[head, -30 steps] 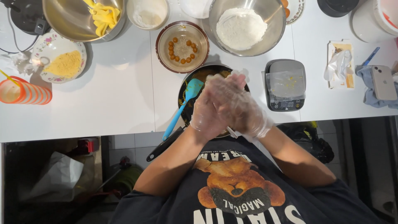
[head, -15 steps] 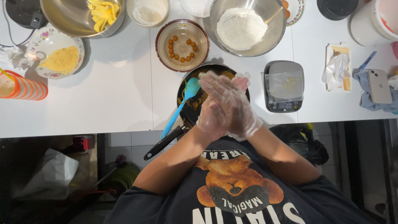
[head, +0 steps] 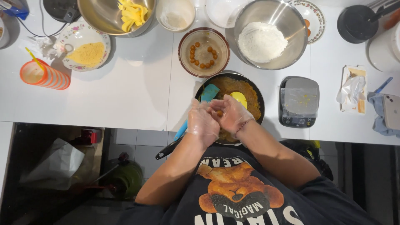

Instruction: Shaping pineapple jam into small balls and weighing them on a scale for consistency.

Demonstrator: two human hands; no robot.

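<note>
Both my hands wear clear plastic gloves and meet over a black frying pan [head: 254, 86] that holds an orange-brown paste. A small orange ball [head: 219, 113] of that paste sits between my left hand [head: 202, 123] and my right hand [head: 231, 114], pinched by the fingers of both. A yellow lump [head: 239, 98] lies in the pan just beyond my right hand. A blue spatula [head: 207, 94] leans in the pan, its handle running down toward me under my left wrist. Just beyond the pan, a brown-rimmed bowl [head: 185, 56] contains several finished orange balls [head: 203, 54].
A steel bowl of white flour [head: 261, 41] stands behind the pan, a black kitchen scale [head: 298, 102] to its right. A flowered plate of yellow crumbs [head: 86, 53], an orange cup [head: 43, 75] and a steel bowl with yellow pieces [head: 132, 12] sit left. A phone [head: 391, 111] lies far right.
My hands, pressed flat palm to palm a second ago, have come apart at the fingers, and the small orange ball now shows between them. The camera view shifted slightly.
</note>
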